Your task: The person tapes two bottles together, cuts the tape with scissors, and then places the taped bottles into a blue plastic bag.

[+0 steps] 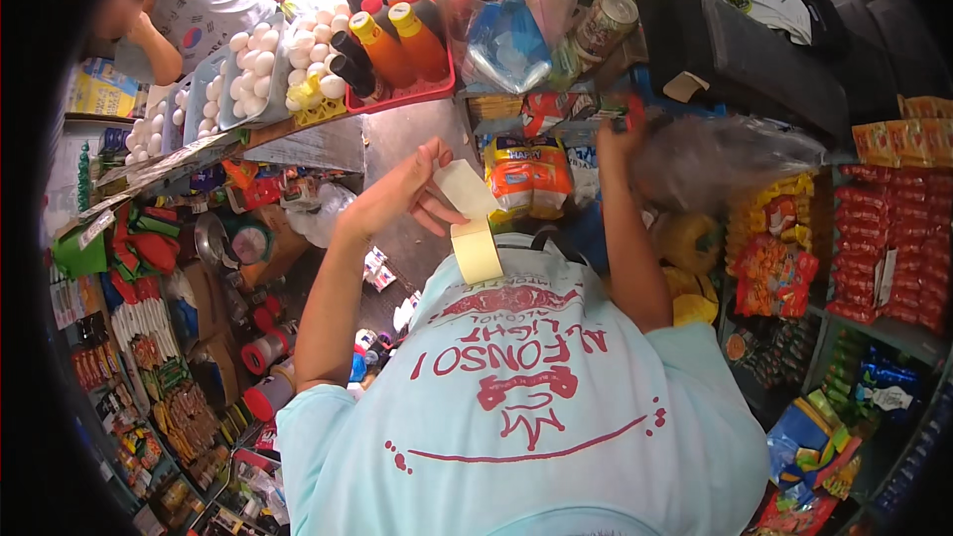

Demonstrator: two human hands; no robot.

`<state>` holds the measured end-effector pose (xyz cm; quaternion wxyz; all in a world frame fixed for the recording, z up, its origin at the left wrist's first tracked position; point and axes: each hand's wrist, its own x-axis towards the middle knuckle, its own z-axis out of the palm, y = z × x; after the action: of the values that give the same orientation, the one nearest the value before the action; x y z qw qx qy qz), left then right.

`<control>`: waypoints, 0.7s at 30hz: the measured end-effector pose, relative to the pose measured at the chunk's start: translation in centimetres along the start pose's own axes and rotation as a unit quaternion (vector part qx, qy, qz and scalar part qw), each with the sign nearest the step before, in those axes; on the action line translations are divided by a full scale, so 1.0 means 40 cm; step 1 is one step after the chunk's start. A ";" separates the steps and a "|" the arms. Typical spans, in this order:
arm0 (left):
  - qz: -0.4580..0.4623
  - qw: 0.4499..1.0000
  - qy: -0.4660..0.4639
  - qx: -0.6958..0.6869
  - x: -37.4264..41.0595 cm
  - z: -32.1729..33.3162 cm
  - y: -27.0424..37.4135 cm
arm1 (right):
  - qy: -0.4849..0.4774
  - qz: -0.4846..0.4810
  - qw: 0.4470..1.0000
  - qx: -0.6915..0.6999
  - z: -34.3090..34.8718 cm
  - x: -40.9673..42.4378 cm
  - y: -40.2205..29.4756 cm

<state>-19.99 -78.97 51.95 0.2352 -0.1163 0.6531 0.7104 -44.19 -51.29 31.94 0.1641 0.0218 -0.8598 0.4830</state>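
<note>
My left hand is raised in front of my chest. Its fingers hold a folded strip of pale yellow paper, whose whiter upper flap stands up beside the fingertips. The strip's lower part hangs before my light blue printed shirt. Farther right, my right hand reaches to the shelf below the counter. Something small, red and dark is at its fingers, too blurred to name or to tell whether it is gripped. An orange and yellow pack hangs between the two hands.
Trays of eggs and a red crate of sauce bottles line the counter. A person stands beyond it. A blurred clear plastic bag is right of my right hand. Packaged goods fill the right shelves; more goods crowd the left.
</note>
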 end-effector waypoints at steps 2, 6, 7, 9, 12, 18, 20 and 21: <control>0.006 1.000 0.014 -0.007 -0.007 -0.004 -0.005 | -0.005 0.002 1.000 -0.015 0.008 -0.007 -0.015; 0.007 1.000 0.019 -0.014 -0.006 0.005 -0.010 | -0.033 -0.030 0.995 -0.087 0.046 0.055 0.010; 0.006 1.000 0.020 -0.009 0.000 0.008 -0.004 | -0.021 -0.064 0.993 -0.096 0.054 0.078 0.042; 0.008 1.000 0.003 -0.008 -0.010 0.009 0.009 | -0.065 -0.048 0.996 -0.031 0.029 0.075 0.087; 0.013 0.999 0.027 -0.030 -0.040 0.003 -0.002 | -0.092 -0.121 0.986 -0.061 -0.052 -0.042 -0.067; 0.030 0.998 0.036 -0.041 -0.043 -0.007 -0.033 | -0.653 0.202 0.669 0.292 -0.206 -0.312 -0.416; 0.033 0.997 0.050 -0.048 -0.044 -0.011 -0.031 | -0.686 0.122 0.675 0.241 -0.197 -0.339 -0.439; 0.033 0.996 0.063 -0.058 -0.054 -0.017 -0.031 | -0.687 0.101 0.686 0.219 -0.187 -0.337 -0.451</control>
<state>-17.63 -79.99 51.80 0.1626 -0.1524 0.6276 0.7459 -25.98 -56.25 46.30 -0.5316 0.2961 -0.5985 0.5211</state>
